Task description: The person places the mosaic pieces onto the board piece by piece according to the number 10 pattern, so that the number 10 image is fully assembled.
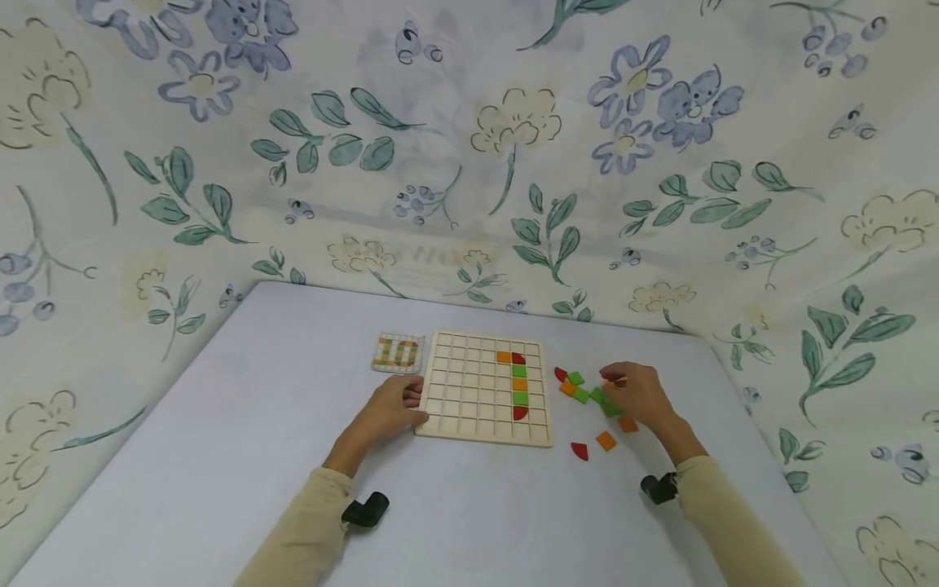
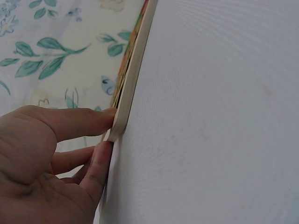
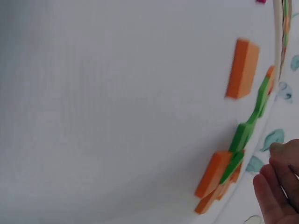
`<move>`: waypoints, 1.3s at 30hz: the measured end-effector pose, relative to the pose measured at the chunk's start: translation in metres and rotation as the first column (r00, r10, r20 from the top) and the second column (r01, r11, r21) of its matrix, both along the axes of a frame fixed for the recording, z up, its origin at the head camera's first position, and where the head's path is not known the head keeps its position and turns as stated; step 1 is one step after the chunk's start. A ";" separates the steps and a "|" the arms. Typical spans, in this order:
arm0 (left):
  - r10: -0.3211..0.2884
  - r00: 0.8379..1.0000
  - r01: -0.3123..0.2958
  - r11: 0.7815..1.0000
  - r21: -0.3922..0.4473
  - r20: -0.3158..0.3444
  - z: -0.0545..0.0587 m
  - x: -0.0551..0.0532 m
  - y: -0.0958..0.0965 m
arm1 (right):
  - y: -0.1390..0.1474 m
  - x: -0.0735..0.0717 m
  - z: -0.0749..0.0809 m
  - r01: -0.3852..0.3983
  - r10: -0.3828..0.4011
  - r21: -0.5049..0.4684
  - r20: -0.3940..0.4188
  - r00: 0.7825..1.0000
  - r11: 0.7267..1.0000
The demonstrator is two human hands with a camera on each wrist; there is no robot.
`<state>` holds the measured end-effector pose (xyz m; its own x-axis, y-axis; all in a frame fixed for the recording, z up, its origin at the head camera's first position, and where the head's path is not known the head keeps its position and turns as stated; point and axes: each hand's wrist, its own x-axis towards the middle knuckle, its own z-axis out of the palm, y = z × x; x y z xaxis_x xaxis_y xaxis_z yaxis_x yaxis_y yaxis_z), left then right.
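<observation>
A square wooden grid board (image 1: 484, 441) lies on the table, with a column of red, orange and green tiles (image 1: 520, 384) in its right part. My left hand (image 1: 390, 407) grips the board's near left corner; in the left wrist view the thumb (image 2: 86, 122) lies on top and a finger is at the lower edge. Right of the board, my right hand (image 1: 637, 395) hovers over loose tiles, thumb and fingers bent close together. Some orange shows by its fingertips in the head view; I cannot tell whether a tile is pinched there.
A pattern card (image 1: 397, 353) of coloured squares lies left of the board. Loose pieces include a red quarter-round tile (image 1: 580, 451), an orange tile (image 1: 606, 440) and a green tile (image 1: 580, 395). Floral cloth (image 1: 455, 196) hangs behind the white table (image 1: 469, 522).
</observation>
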<state>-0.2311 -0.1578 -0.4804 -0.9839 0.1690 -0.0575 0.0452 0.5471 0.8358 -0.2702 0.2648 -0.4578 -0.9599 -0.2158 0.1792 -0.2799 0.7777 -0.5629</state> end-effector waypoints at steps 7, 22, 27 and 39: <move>-0.002 1.000 0.002 1.000 0.006 -0.002 -0.002 0.000 0.001 | 0.014 -0.009 -0.006 0.057 -0.058 0.061 0.021 0.998 0.996; -0.005 1.000 0.005 1.000 0.013 -0.013 0.001 -0.002 0.000 | 0.012 -0.015 -0.008 0.082 -0.090 0.093 0.085 0.992 0.992; -0.005 1.000 0.005 1.000 0.016 -0.008 0.001 -0.001 0.000 | 0.006 -0.013 -0.007 0.074 -0.076 0.039 0.056 0.996 0.997; 0.014 1.000 -0.014 1.000 -0.016 -0.008 0.000 0.001 -0.001 | -0.053 -0.002 0.002 -0.041 0.045 -0.063 0.064 0.997 0.997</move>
